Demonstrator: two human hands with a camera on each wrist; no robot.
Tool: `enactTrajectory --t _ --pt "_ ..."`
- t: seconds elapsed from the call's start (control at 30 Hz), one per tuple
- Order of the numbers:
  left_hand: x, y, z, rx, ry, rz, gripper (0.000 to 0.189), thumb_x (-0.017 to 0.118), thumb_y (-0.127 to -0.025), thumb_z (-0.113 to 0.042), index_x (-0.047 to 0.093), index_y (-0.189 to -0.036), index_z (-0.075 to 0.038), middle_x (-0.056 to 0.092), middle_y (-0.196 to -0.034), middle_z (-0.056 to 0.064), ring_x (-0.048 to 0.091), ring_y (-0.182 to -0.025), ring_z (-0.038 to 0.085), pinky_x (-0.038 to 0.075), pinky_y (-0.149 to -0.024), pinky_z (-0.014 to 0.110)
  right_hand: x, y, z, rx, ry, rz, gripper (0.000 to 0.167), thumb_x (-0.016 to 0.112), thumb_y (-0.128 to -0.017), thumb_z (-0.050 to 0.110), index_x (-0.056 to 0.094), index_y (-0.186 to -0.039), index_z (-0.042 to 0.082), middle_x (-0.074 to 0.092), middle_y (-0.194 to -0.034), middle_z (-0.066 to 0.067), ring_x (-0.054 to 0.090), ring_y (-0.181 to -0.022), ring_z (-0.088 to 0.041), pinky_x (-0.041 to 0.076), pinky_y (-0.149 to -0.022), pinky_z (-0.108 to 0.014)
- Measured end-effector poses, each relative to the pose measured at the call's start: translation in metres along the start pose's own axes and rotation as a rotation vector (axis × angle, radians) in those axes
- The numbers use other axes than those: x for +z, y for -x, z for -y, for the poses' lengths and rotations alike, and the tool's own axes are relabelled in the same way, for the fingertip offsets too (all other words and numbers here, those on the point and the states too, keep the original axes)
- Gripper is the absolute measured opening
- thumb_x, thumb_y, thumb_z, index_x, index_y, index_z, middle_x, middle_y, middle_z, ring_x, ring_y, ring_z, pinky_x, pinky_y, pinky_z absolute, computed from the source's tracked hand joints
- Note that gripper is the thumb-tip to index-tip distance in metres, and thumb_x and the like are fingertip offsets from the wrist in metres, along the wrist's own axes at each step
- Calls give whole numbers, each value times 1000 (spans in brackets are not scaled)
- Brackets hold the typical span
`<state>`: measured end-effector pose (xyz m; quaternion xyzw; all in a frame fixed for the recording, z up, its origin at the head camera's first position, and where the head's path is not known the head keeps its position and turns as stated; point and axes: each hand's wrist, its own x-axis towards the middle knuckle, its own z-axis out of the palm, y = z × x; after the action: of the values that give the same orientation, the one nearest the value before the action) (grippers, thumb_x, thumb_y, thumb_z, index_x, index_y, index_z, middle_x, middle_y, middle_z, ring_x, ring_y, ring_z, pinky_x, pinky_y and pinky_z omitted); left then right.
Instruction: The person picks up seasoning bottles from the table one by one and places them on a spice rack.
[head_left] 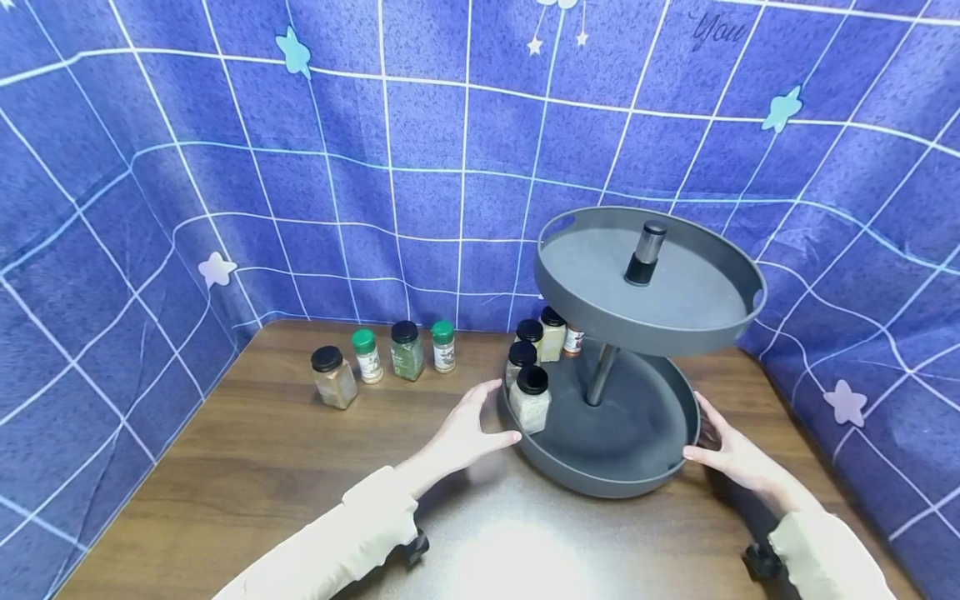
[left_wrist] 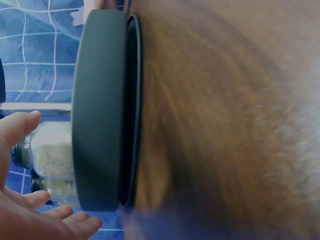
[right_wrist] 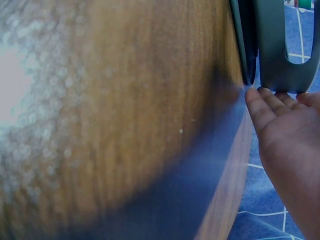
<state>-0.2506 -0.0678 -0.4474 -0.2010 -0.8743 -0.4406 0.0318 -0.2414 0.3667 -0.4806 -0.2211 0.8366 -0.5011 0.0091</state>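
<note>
A dark grey two-tier turntable organizer (head_left: 622, 471) stands on the table, its round upper tray (head_left: 592, 300) joined to the lower one by a metal post. My left hand (head_left: 461, 429) is at the lower tray's left side, thumb and fingers spread beside the rim. In the left wrist view its fingers (left_wrist: 80, 225) are loosely extended near the jars. At the opposite side, my right hand (head_left: 742, 458) has its fingertips (right_wrist: 252, 95) against the tray's outer wall, fingers fairly straight. A black-capped jar of pale contents (head_left: 530, 410) stands inside the lower tray, nearest my left hand.
Behind that jar, several more spice jars (head_left: 553, 337) line the lower tray's left edge. On the table to the left stand two black-capped jars (head_left: 335, 387), (head_left: 407, 358) and two green-capped shakers (head_left: 367, 362), (head_left: 444, 354). A blue patterned curtain (head_left: 420, 192) hangs behind the table.
</note>
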Motion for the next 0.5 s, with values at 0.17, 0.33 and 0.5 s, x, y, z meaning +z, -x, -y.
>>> enactTrajectory --t 0.17,0.33,0.5 --pt "3 6 4 -14 -13 41 81 74 -77 -39 38 -141 -3 42 -143 16 44 -128 33 36 -106 47 1 0 1 3 16 2 87 63 -85 -4 1 -146 -8 15 -139 -47 36 -114 19 33 -90 -1" --pt "6 10 6 -18 -20 89 82 72 -78 -40 37 -141 -1 39 -146 17 39 -132 33 32 -109 46 1 1 4 5 34 -6 87 63 -85 -3 2 -147 -8 17 -138 -48 36 -114 19 33 -89 -2" --pt "10 14 5 -9 -17 131 83 71 -79 -40 35 -143 0 35 -148 19 33 -136 33 28 -111 47 1 2 5 4 38 -8 87 63 -85 -3 2 -147 -6 17 -138 -47 36 -114 19 33 -90 -2"
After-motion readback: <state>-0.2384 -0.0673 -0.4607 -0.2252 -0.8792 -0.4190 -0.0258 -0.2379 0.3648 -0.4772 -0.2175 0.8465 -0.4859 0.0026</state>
